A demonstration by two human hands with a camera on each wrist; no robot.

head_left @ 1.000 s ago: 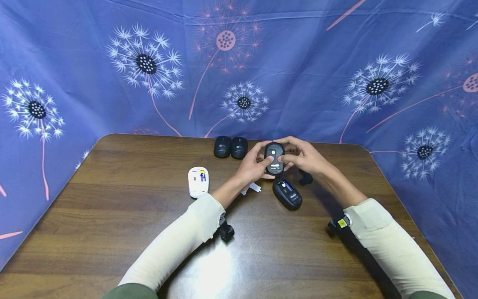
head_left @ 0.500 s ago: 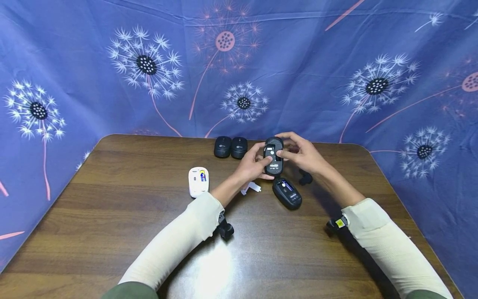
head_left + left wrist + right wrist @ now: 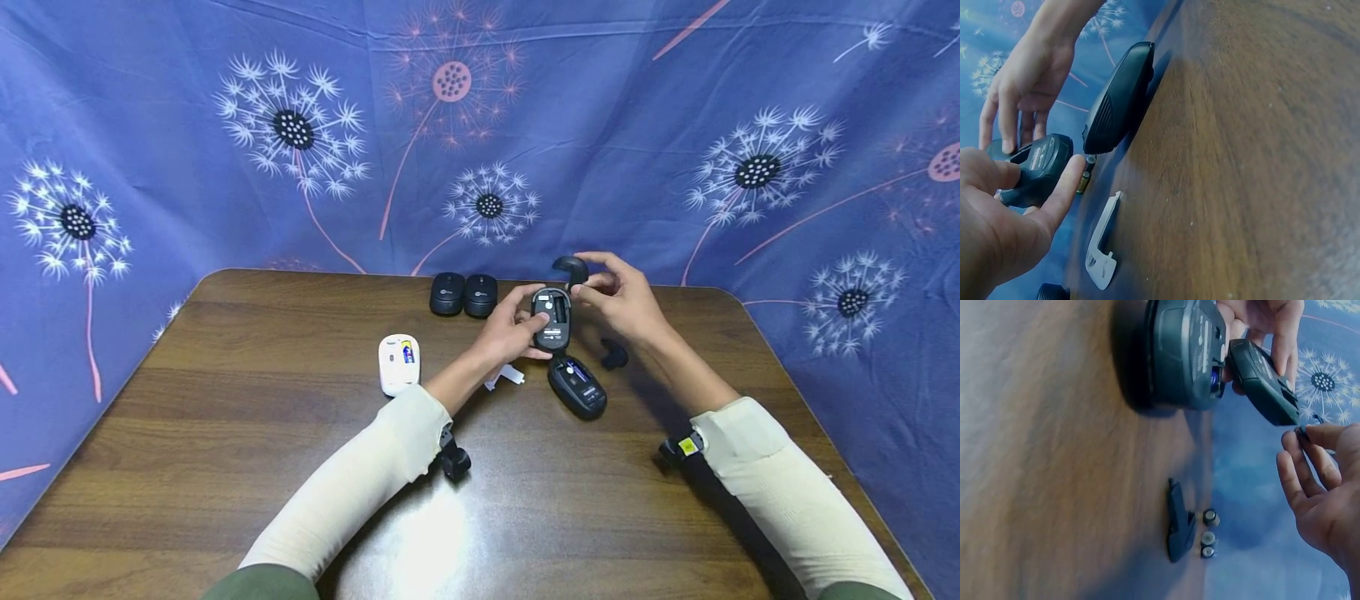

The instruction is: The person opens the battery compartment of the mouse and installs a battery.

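Note:
My left hand (image 3: 506, 335) holds a black computer mouse (image 3: 553, 333) with its underside up, thumb on the base, and the long battery slot in it is uncovered. Up and to the right of it, my right hand (image 3: 628, 304) pinches a curved black battery cover (image 3: 572, 268), apart from the mouse. Just below the held mouse, a second black mouse (image 3: 577, 390) lies bottom up on the table, its battery bay uncovered. A white battery cover (image 3: 1100, 250) rests on the table beside my left hand. Another black cover (image 3: 1179, 525) lies under my right forearm.
A white mouse (image 3: 398, 354) lies bottom up at the left, a battery showing in it. Two black mice (image 3: 447, 294) stand side by side near the back edge of the wooden table (image 3: 247, 433). Several small batteries (image 3: 1209, 538) stand near the black cover on the table.
My right hand has pulled the black cover off the held mouse and moved up and right with it. The left hand stays nearly in place, still holding the mouse, whose slot now shows.

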